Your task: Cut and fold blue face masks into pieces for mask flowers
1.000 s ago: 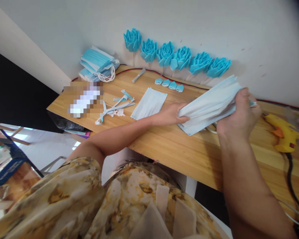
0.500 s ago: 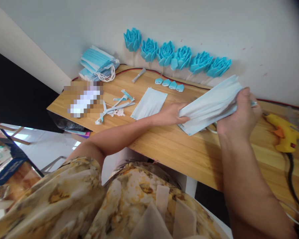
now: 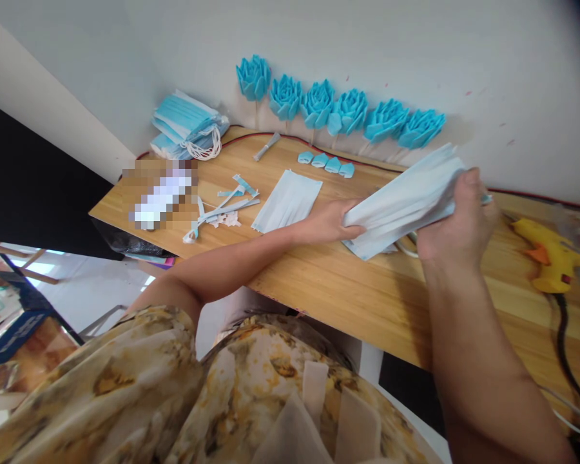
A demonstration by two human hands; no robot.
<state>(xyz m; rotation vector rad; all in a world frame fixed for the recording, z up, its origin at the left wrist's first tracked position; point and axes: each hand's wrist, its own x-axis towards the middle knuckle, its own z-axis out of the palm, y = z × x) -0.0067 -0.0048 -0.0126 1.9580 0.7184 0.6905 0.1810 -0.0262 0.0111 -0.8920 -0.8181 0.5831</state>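
Observation:
Pale blue pleated face mask sheets [image 3: 406, 200], seemingly more than one layer, are held slanted above the right part of the table. My left hand [image 3: 331, 221] pinches their lower left end. My right hand [image 3: 457, 219] grips the other end, thumb on top and fingers underneath. Left of them another flat mask sheet [image 3: 288, 201] lies on the wood, partly behind my left wrist. Several small folded blue pieces [image 3: 326, 162] sit in a row beyond it. Under the held sheets a light-coloured looped handle [image 3: 408, 245] shows, mostly hidden.
Several blue mask-fabric flowers [image 3: 318, 103] on sticks lean along the wall. A pile of masks [image 3: 186, 122] stands at the back left, with cut strips [image 3: 227, 205] nearer me. A yellow glue gun [image 3: 553, 254] with a black cord lies at the right of the wooden table [image 3: 319, 283].
The view has shifted slightly, so everything sits a little further left. Both hands keep hold of the mask sheets, with almost no other movement.

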